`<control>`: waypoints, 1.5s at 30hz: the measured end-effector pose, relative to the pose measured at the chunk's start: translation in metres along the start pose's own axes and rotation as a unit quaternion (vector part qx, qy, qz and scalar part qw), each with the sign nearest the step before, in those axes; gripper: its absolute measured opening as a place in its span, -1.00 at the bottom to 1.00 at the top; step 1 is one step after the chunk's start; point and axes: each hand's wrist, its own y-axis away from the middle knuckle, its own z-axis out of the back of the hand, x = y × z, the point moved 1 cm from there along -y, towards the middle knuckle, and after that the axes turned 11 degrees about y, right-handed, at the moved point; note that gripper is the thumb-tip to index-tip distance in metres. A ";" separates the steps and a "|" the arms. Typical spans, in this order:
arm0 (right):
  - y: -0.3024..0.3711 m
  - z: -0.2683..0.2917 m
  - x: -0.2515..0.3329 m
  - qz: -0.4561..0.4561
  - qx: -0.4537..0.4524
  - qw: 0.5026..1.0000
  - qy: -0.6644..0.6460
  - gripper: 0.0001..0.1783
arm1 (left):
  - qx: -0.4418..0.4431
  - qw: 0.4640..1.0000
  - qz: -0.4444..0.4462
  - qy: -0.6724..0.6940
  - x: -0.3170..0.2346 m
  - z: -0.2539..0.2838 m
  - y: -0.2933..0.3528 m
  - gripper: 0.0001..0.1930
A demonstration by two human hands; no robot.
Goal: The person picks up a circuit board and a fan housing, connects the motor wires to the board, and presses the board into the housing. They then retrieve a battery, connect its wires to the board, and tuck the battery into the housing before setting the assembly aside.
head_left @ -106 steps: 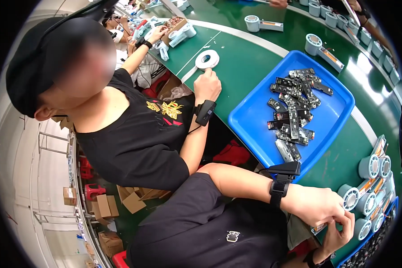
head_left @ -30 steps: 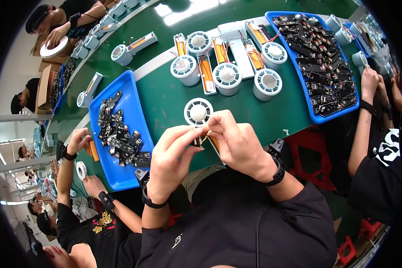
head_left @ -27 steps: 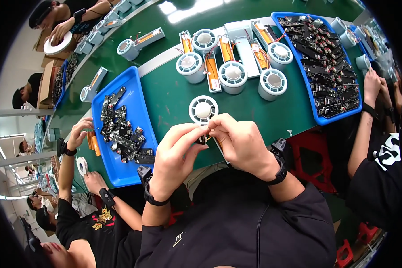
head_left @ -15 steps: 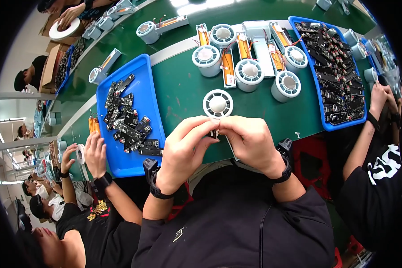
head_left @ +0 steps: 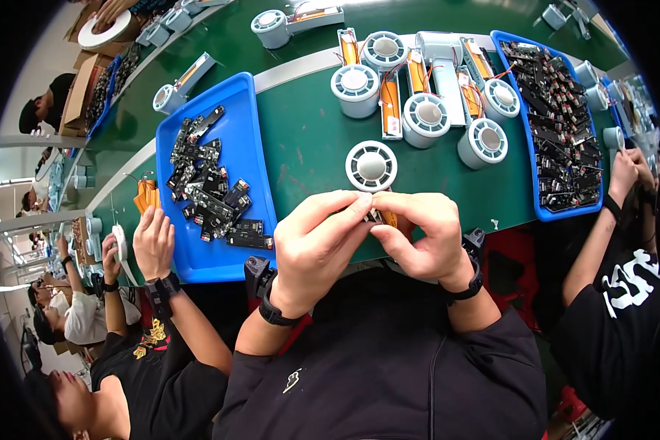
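Note:
A pale blue fan unit lies in front of me, its round slotted head pointing away and its handle running back under my hands. My left hand is closed, thumb and forefinger pinching a small dark circuit board at the head end of the handle. My right hand is closed round the handle's other side, its fingertips meeting the left ones. Beside the right fingers shows a strip of orange battery. Fingers hide most of the board and handle.
At left, a blue tray holds loose black circuit boards; another blue tray at right is fuller. Several fan units with orange batteries stand ahead on the green table. Co-workers sit on both sides; the left one's hand is near my tray.
The fan unit and both hands have shifted slightly right in the picture, along with the whole view. The orange battery now shows beside my right fingers. The left co-worker's tape roll has turned.

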 end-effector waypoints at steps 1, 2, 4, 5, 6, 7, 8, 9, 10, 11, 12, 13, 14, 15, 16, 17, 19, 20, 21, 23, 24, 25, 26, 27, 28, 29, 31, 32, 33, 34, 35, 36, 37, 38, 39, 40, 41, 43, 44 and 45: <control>0.001 -0.004 -0.001 -0.002 0.001 1.000 0.002 -0.80 | -0.009 1.000 -0.012 -0.012 0.001 -0.001 0.001 -0.62; 0.002 -0.011 -0.003 -0.003 -0.031 1.000 -0.006 -0.79 | -0.010 1.000 -0.011 -0.010 0.004 -0.003 0.002 -0.62; 0.003 -0.022 -0.007 -0.004 -0.095 0.995 -0.023 -0.78 | -0.016 0.999 -0.029 -0.019 0.009 -0.006 0.006 -0.62; 0.004 -0.021 -0.007 -0.005 -0.093 0.995 -0.020 -0.78 | -0.020 0.999 -0.037 -0.023 0.010 -0.007 0.007 -0.61; 0.005 -0.021 -0.007 -0.005 -0.087 0.996 -0.026 -0.78 | -0.021 0.999 -0.035 -0.023 0.011 -0.007 0.008 -0.61; 0.005 -0.022 -0.007 -0.005 -0.081 0.996 -0.033 -0.78 | -0.019 0.998 -0.043 -0.032 0.010 -0.007 0.009 -0.61; 0.005 -0.021 -0.006 -0.004 -0.075 0.996 -0.039 -0.78 | -0.017 0.998 -0.050 -0.041 0.010 -0.006 0.009 -0.62; 0.006 -0.018 -0.003 -0.004 -0.072 0.997 -0.039 -0.78 | -0.016 0.997 -0.057 -0.051 0.009 -0.005 0.010 -0.62; 0.008 -0.011 0.004 -0.059 -0.064 0.996 -0.026 -0.78 | -0.018 0.997 -0.055 -0.052 0.008 -0.001 0.011 -0.62; 0.007 -0.003 0.010 -0.113 -0.057 0.992 -0.011 -0.77 | 0.003 0.996 -0.041 -0.077 0.008 0.004 0.010 -0.59; 0.007 0.001 0.012 -0.167 -0.049 0.985 0.004 -0.77 | 0.024 0.994 -0.027 -0.103 0.008 0.010 0.010 -0.57; 0.007 0.000 0.010 -0.166 -0.047 0.985 0.004 -0.77 | 0.046 0.990 -0.013 -0.129 0.008 0.015 0.010 -0.55; 0.005 0.000 0.008 -0.152 -0.037 0.986 0.053 -0.76 | 0.044 0.990 -0.011 -0.130 0.008 0.018 0.010 -0.55; 0.004 -0.002 0.005 -0.138 -0.028 0.985 0.103 -0.76 | 0.057 0.990 0.010 -0.127 0.008 0.021 0.010 -0.55; 0.003 -0.004 0.003 -0.122 -0.019 0.981 0.151 -0.75 | 0.070 0.989 0.031 -0.123 0.008 0.023 0.010 -0.55; 0.003 -0.007 -0.001 -0.121 -0.017 0.981 0.150 -0.75 | 0.083 0.988 0.052 -0.119 0.008 0.024 0.011 -0.55; 0.004 -0.015 -0.008 -0.031 -0.026 0.985 0.167 -0.74 | 0.075 0.991 0.065 -0.094 0.011 0.024 0.015 -0.56; 0.004 -0.018 -0.009 0.015 -0.030 0.984 0.174 -0.73 | 0.067 0.993 0.076 -0.067 0.012 0.022 0.017 -0.56; 0.002 -0.018 -0.007 0.017 -0.029 0.985 0.172 -0.73 | 0.058 0.994 0.087 -0.042 0.013 0.022 0.018 -0.57; -0.001 -0.019 -0.002 0.026 -0.016 0.986 0.167 -0.75 | 0.059 0.993 0.099 -0.033 0.011 0.024 0.021 -0.57; -0.003 -0.020 0.000 0.031 -0.009 0.986 0.164 -0.76 | 0.062 0.992 0.110 -0.022 0.010 0.025 0.022 -0.58; -0.002 -0.023 0.001 0.036 -0.007 0.986 0.162 -0.76 | 0.064 0.990 0.121 -0.011 0.008 0.026 0.024 -0.58; 0.000 -0.027 0.003 0.036 -0.013 0.988 0.147 -0.77 | 0.060 0.991 0.121 -0.016 0.007 0.028 0.025 -0.58; 0.002 -0.031 0.005 0.035 -0.019 0.990 0.132 -0.78 | 0.060 0.991 0.115 -0.011 0.006 0.028 0.027 -0.58; 0.003 -0.034 0.009 0.035 -0.025 0.992 0.117 -0.79 | 0.061 0.992 0.110 -0.006 0.006 0.029 0.029 -0.58; 0.004 -0.035 0.013 0.041 -0.025 0.992 0.114 -0.79 | 0.062 0.993 0.104 0.000 0.004 0.030 0.030 -0.58; 0.009 -0.035 0.018 -0.030 -0.021 0.996 0.083 -0.80 | 0.063 0.992 0.108 -0.006 -0.001 0.033 0.031 -0.58; 0.012 -0.035 0.019 -0.068 -0.019 0.995 0.069 -0.80 | 0.068 0.991 0.112 -0.008 -0.003 0.034 0.031 -0.58; 0.013 -0.035 0.020 -0.066 -0.020 0.995 0.068 -0.80 | 0.074 0.990 0.117 -0.008 -0.005 0.034 0.032 -0.58; 0.013 -0.035 0.019 -0.043 -0.023 0.997 0.067 -0.82 | 0.074 0.991 0.115 -0.009 -0.006 0.034 0.034 -0.58; 0.013 -0.036 0.017 -0.021 -0.025 0.997 0.066 -0.83 | 0.066 0.990 0.126 0.009 -0.006 0.034 0.037 -0.58; 0.012 -0.035 0.017 0.002 -0.028 0.997 0.065 -0.84 | 0.059 0.989 0.135 0.027 -0.006 0.034 0.038 -0.58; 0.011 -0.033 0.017 0.002 -0.030 0.997 0.066 -0.84 | 0.051 0.987 0.145 0.045 -0.006 0.033 0.039 -0.59; 0.010 -0.032 0.017 0.001 -0.030 0.998 0.054 -0.84 | 0.053 0.987 0.144 0.045 -0.007 0.032 0.038 -0.59; 0.009 -0.031 0.017 0.000 -0.030 0.999 0.041 -0.84 | 0.048 0.985 0.143 0.082 -0.008 0.031 0.037 -0.60; 0.008 -0.029 0.017 -0.001 -0.029 0.999 0.029 -0.84 | 0.043 0.982 0.142 0.119 -0.009 0.029 0.035 -0.61; 0.008 -0.028 0.018 -0.002 -0.030 0.999 0.029 -0.84 | 0.038 0.977 0.142 0.156 -0.008 0.028 0.035 -0.62; 0.008 -0.026 0.023 -0.016 -0.003 0.999 0.033 -0.83 | 0.039 0.978 0.134 0.152 -0.007 0.027 0.033 -0.63; 0.008 -0.025 0.024 -0.023 0.011 0.999 0.034 -0.83 | 0.038 0.980 0.126 0.147 -0.006 0.027 0.031 -0.64; 0.007 -0.025 0.023 -0.023 0.010 0.999 0.034 -0.83 | 0.038 0.982 0.119 0.143 -0.005 0.026 0.031 -0.66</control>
